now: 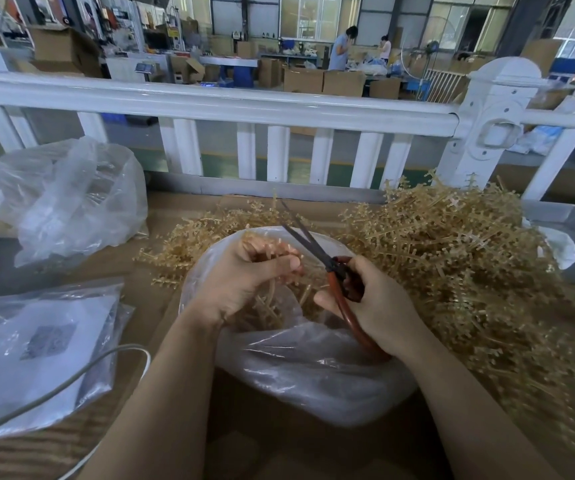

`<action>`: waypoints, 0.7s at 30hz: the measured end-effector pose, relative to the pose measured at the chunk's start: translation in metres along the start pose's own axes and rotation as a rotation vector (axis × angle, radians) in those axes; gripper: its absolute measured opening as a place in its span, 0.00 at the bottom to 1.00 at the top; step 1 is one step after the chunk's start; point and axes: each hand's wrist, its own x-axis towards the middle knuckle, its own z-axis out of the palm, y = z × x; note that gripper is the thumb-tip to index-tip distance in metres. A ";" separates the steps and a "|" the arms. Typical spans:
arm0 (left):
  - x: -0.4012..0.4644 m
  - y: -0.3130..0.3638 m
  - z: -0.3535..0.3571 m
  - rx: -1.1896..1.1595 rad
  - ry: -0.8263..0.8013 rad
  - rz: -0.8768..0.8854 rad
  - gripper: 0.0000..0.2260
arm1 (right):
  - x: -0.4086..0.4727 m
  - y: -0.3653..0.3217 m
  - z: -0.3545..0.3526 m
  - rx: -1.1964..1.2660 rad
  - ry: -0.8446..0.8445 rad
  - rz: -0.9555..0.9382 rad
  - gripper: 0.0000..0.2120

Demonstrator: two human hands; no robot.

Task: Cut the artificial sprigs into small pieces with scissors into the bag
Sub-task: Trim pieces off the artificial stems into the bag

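- Sprigs (272, 252) are bunched in the left hand (244, 278) over the open bag (314, 368).
- Right hand (372, 306) grips the scissors (327, 263), blades apart.
- Best to snip short lengths close above the bag's mouth, clear of fingertips.

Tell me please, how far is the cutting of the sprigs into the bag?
Done: some cut pieces already lie inside the open bag. In hand: the left hand grips a bunch of sprigs over the bag's mouth, and the right hand holds the scissors with the blades apart. Left: a big pile of uncut sprigs lies on the right, so most of the job remains.
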 end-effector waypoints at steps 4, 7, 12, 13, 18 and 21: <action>0.000 0.000 -0.001 -0.020 0.035 0.021 0.07 | 0.002 0.002 0.001 -0.134 -0.011 -0.059 0.34; 0.001 -0.001 -0.002 -0.008 0.042 0.046 0.06 | 0.001 0.003 0.002 -0.166 -0.012 -0.079 0.33; 0.002 -0.005 -0.004 0.003 0.064 0.035 0.06 | 0.001 0.004 0.004 -0.174 -0.005 -0.105 0.31; 0.002 -0.005 -0.005 0.001 0.064 0.036 0.07 | 0.001 0.004 0.004 -0.169 -0.005 -0.103 0.31; 0.003 -0.003 -0.005 -0.025 0.032 0.033 0.07 | 0.001 0.005 0.005 -0.175 0.007 -0.118 0.30; 0.002 -0.002 -0.006 -0.021 0.008 0.043 0.07 | 0.001 0.006 0.006 -0.178 0.030 -0.124 0.30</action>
